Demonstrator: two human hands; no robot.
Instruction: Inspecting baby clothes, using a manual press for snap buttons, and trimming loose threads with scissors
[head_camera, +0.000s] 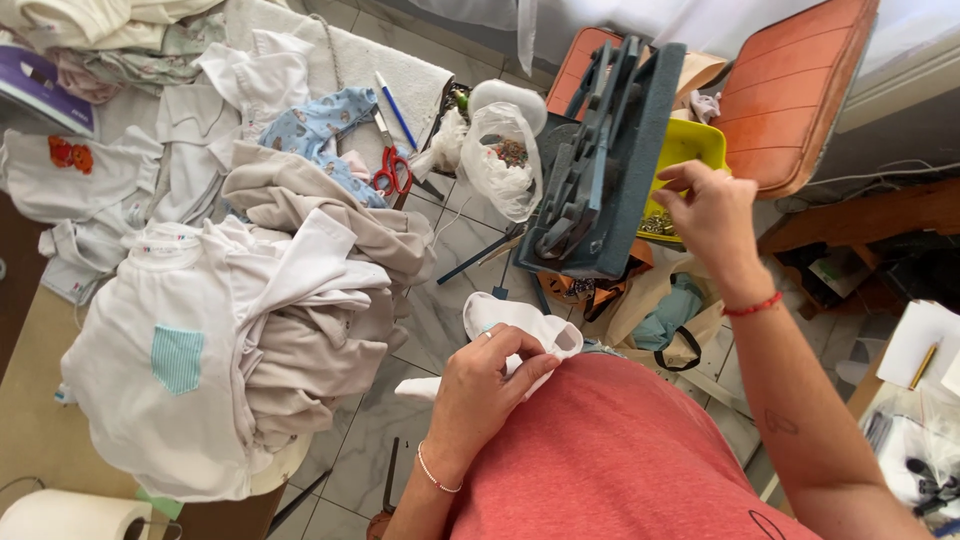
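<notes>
The white cloth (525, 322) pinched in the left hand (485, 385) is soft, matt knit. The right hand (712, 215) reaches a glossy yellow plastic tray (690, 145). The garments (250, 300) heaped at the surface's right edge are matt cotton, creased. The bag (500, 160) is thin, shiny plastic film. The scissors (390, 165) have smooth red plastic handles and metal blades. The floor (440, 300) looks like polished marbled tile. The chair (790, 90) seems ribbed orange leatherette.

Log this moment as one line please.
left hand: holds white cloth | right hand: reaching into yellow tray | garment pile at left
</notes>
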